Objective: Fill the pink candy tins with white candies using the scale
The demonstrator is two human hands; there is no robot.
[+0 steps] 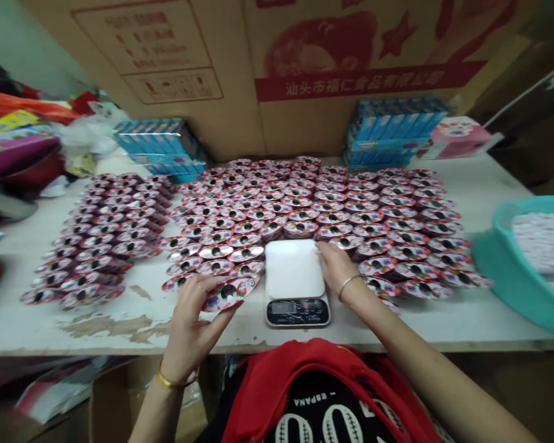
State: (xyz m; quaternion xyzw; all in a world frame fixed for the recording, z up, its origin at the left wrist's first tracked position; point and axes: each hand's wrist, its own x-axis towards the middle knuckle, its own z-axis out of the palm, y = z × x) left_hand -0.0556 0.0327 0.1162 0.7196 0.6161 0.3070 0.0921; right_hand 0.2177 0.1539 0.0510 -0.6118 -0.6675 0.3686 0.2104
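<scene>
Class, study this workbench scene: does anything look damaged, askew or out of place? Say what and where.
The white table top is worn, with brown patches showing through its peeling surface in front of the left block of foil-lidded cups. Also, the cup in the left hand sits tilted, outside the neat rows.

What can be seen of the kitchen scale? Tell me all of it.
The kitchen scale is a flat, white unit that looks like plastic. Its smooth platform has rounded corners and nothing on it. A black panel at the front holds a small display, its reading too small to tell. The scale sits on the white table near the front edge, with round red-and-white packs close behind and on both sides. The fingertips of the right hand touch the platform's right edge.
</scene>
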